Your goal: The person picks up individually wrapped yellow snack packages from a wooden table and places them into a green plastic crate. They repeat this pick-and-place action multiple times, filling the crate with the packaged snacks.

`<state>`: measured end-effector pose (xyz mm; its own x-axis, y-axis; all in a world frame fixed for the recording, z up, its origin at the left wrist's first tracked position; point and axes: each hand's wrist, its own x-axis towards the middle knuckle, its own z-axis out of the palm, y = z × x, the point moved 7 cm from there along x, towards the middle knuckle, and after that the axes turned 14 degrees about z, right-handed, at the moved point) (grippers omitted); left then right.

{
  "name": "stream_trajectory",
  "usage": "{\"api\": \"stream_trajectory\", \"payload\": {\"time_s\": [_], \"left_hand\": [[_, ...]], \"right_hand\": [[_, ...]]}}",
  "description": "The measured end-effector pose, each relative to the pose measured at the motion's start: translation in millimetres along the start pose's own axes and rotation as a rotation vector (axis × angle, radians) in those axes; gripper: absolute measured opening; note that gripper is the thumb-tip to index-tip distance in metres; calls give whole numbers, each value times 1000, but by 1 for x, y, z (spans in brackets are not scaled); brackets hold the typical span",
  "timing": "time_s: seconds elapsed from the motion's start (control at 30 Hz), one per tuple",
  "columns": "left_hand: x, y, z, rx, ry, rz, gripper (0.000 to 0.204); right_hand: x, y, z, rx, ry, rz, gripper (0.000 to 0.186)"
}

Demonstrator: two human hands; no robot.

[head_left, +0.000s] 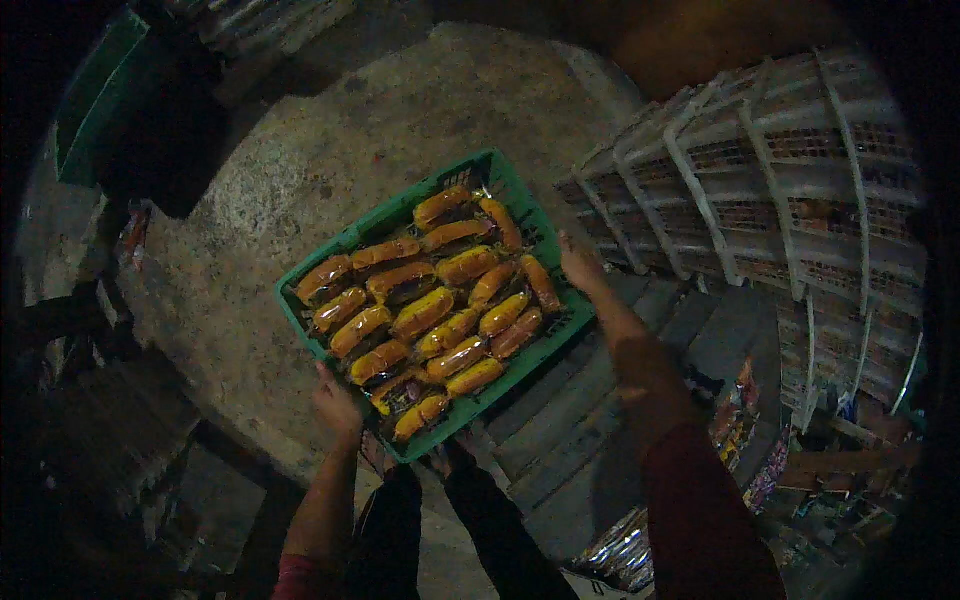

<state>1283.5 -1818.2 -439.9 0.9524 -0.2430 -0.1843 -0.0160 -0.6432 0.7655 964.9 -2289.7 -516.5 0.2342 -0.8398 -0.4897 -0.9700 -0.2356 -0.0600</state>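
A green plastic crate point(484, 398) is held up in front of me, tilted so its right side lies farther away. Inside it lie several wrapped bread rolls point(424, 312), golden brown with yellow, in shiny clear packaging. My left hand point(338, 402) grips the crate's near left side. On the far right side, my right hand point(580, 265) is closed on the crate's edge. The fingers of both hands are partly hidden by the crate walls.
Stacked pale crates or racks point(740, 180) with slatted sides stand along the right. Grey wooden slats point(570, 420) lie below them, near colourful packets point(735, 415). Worn concrete floor point(250, 210) stretches ahead. A green bin-like object point(100, 95) is at far left. My legs show below the crate.
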Motion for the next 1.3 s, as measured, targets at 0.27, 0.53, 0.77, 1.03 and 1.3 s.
{"api": "stream_trajectory", "payload": {"time_s": [0.27, 0.53, 0.77, 1.03, 1.3], "left_hand": [[-8, -78, 51, 82, -167, 56, 68], [-30, -52, 64, 200, -531, 69, 75], [-58, -72, 1, -277, -578, -614, 80], [-269, -50, -238, 234, -840, -319, 67], [-327, -45, -352, 93, -829, -288, 65]], "right_hand": [[51, 18, 47, 356, -109, 405, 76], [20, -25, -1, 76, 180, 282, 66], [-161, -150, -60, 293, 383, 91, 52], [-523, -251, -13, 283, -681, -382, 44], [-690, -85, 139, -251, -1061, -967, 59]]}}
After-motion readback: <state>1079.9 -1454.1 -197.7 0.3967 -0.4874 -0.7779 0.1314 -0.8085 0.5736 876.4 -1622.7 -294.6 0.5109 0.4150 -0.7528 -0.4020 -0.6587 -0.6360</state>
